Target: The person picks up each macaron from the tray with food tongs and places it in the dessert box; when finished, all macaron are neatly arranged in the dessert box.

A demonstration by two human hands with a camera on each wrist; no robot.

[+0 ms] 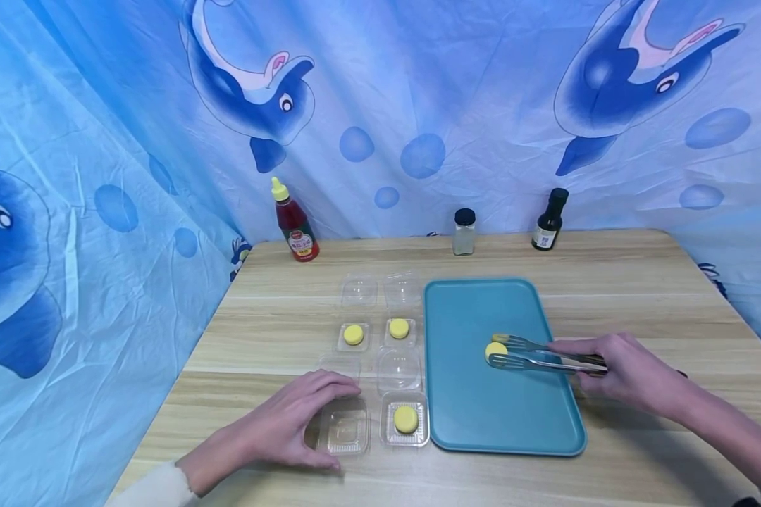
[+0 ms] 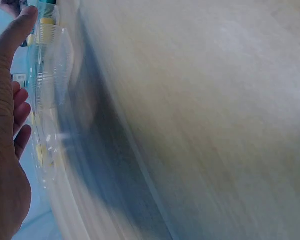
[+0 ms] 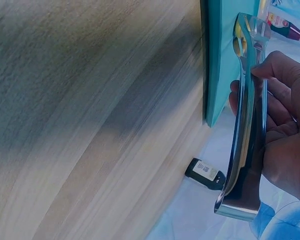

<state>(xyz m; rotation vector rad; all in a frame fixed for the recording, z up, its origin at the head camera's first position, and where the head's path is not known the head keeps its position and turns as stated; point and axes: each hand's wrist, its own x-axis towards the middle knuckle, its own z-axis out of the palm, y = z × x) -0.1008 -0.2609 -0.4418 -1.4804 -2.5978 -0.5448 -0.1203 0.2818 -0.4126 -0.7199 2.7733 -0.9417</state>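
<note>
My right hand (image 1: pixel 621 370) grips metal tongs (image 1: pixel 558 362), whose slotted tips stand on either side of a yellow macaron (image 1: pixel 496 351) over the blue-green tray (image 1: pixel 482 422). Whether the tips touch it I cannot tell. In the right wrist view, the thumb and fingers hold the tongs (image 3: pixel 247 125) along their arms. My left hand (image 1: pixel 292 419) is beside a clear plastic box (image 1: pixel 345 429) with no macaron in it, thumb and fingers spread around its left side. Three other clear boxes hold one yellow macaron each: at the front (image 1: pixel 406 420), back left (image 1: pixel 353 334) and back right (image 1: pixel 399 328).
Clear lids (image 1: pixel 399 370) stand raised behind the boxes, left of the tray. Along the table's back edge are a red sauce bottle (image 1: pixel 298 229), a black-capped jar (image 1: pixel 464 232) and a dark bottle (image 1: pixel 549 222). A dolphin-print curtain (image 1: pixel 380 105) hangs behind.
</note>
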